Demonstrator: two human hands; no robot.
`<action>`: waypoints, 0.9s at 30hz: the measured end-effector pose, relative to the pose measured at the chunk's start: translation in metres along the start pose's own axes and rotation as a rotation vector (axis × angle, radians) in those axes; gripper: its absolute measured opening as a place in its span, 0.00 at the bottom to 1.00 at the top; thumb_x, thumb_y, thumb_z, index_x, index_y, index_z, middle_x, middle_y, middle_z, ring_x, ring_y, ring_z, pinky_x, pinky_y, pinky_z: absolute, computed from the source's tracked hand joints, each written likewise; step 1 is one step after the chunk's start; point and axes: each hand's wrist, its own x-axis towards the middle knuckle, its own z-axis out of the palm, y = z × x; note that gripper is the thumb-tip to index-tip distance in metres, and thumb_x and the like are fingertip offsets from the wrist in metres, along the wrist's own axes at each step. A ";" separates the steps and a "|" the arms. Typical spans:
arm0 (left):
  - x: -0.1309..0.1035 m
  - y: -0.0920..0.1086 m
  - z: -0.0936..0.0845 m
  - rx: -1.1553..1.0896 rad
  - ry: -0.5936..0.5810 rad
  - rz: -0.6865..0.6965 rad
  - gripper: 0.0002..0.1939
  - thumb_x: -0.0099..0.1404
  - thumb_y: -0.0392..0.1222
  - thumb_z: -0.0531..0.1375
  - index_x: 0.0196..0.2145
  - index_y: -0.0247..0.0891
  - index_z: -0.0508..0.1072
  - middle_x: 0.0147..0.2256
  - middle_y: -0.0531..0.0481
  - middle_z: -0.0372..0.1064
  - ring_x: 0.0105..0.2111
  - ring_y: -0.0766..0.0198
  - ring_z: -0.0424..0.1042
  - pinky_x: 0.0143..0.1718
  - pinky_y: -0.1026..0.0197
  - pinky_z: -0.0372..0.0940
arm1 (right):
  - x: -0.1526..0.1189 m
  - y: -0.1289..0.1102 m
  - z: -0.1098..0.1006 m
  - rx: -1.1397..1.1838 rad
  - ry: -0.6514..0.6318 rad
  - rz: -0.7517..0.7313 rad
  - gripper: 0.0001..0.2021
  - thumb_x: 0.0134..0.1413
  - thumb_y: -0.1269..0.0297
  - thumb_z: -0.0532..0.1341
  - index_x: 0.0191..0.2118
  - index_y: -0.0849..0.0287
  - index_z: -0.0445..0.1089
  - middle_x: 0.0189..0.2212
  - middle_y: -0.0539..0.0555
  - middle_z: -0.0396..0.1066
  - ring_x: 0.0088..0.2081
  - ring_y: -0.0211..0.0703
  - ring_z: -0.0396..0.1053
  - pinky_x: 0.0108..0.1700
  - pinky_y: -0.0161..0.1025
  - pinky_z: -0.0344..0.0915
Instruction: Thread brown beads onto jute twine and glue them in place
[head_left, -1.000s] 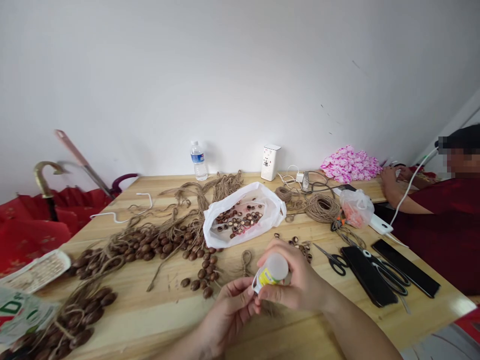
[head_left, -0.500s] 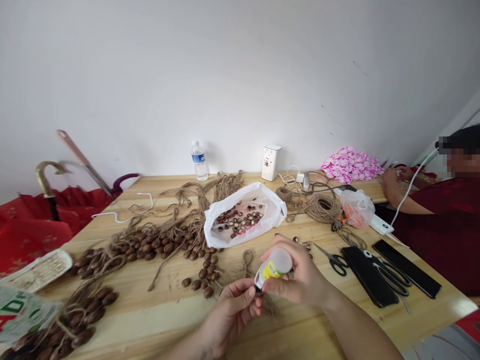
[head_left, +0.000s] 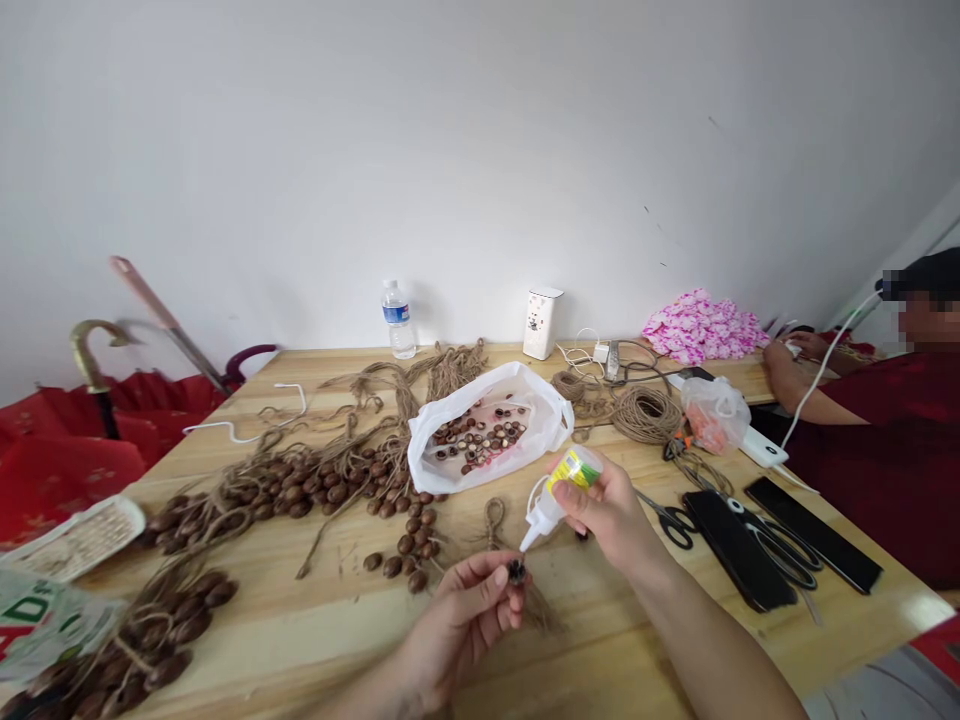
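My left hand (head_left: 480, 605) is closed, pinching a small dark nut shell (head_left: 516, 571) between thumb and fingers. Its dark hollow side faces up. In my right hand (head_left: 607, 515) is a glue bottle (head_left: 571, 472) with a yellow and green label, tilted so its white nozzle points down and left. The nozzle tip is a little above the shell, apart from it. Behind my hands, a white plastic bag (head_left: 442, 478) lies open with many cut brown shells (head_left: 480, 440) inside. A twine loop (head_left: 493, 515) with loose strands lies on the table beyond my left fingers.
Brown nuts on twine (head_left: 300, 490) spread across the left side. Twine coils (head_left: 646, 415), scissors (head_left: 776, 545), a black phone (head_left: 739, 550) and a pink-white heap (head_left: 701, 328) are to the right. A water bottle (head_left: 400, 325) stands by the wall. Another person (head_left: 862, 450) sits at right.
My right hand has lifted the glue bottle up and right, away from the shell, so the nozzle now shows. My left hand has stayed nearly in place, still pinching the shell.
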 end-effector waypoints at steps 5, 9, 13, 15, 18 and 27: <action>0.001 0.000 0.000 -0.008 -0.018 0.004 0.08 0.51 0.35 0.67 0.31 0.31 0.77 0.26 0.45 0.74 0.23 0.69 0.69 0.24 0.67 0.64 | 0.001 0.002 0.001 -0.006 -0.005 0.034 0.18 0.43 0.54 0.67 0.35 0.61 0.66 0.21 0.45 0.61 0.17 0.28 0.49 0.18 0.30 0.47; 0.003 0.001 0.000 -0.011 -0.043 0.001 0.08 0.53 0.36 0.66 0.32 0.31 0.76 0.28 0.45 0.73 0.23 0.70 0.68 0.24 0.67 0.63 | 0.001 0.000 0.002 -0.003 -0.026 0.050 0.19 0.42 0.54 0.68 0.34 0.61 0.64 0.18 0.44 0.58 0.17 0.28 0.47 0.17 0.29 0.45; 0.003 0.001 0.000 -0.005 -0.063 -0.003 0.07 0.54 0.36 0.65 0.32 0.31 0.76 0.27 0.46 0.73 0.22 0.70 0.68 0.23 0.67 0.62 | 0.001 -0.001 0.003 -0.047 -0.038 0.055 0.20 0.41 0.53 0.68 0.33 0.61 0.63 0.18 0.44 0.59 0.17 0.29 0.48 0.17 0.30 0.45; 0.002 0.001 -0.001 -0.006 -0.072 -0.003 0.07 0.54 0.36 0.65 0.32 0.31 0.76 0.27 0.46 0.73 0.22 0.70 0.68 0.23 0.67 0.62 | 0.001 -0.002 0.003 -0.065 -0.042 0.055 0.19 0.42 0.53 0.68 0.33 0.61 0.63 0.18 0.44 0.59 0.17 0.29 0.49 0.17 0.30 0.45; 0.002 0.000 -0.001 -0.009 -0.081 -0.003 0.07 0.55 0.36 0.64 0.32 0.31 0.76 0.27 0.45 0.73 0.22 0.70 0.68 0.23 0.67 0.62 | 0.000 -0.002 0.002 -0.069 -0.049 0.052 0.20 0.42 0.52 0.68 0.33 0.61 0.63 0.18 0.44 0.59 0.17 0.29 0.48 0.17 0.30 0.45; 0.003 -0.001 -0.002 0.002 -0.081 0.000 0.08 0.54 0.36 0.65 0.33 0.32 0.75 0.27 0.46 0.73 0.22 0.70 0.67 0.24 0.67 0.61 | 0.000 -0.004 0.004 -0.069 -0.058 0.050 0.20 0.41 0.51 0.68 0.33 0.60 0.63 0.19 0.45 0.61 0.18 0.30 0.53 0.19 0.31 0.48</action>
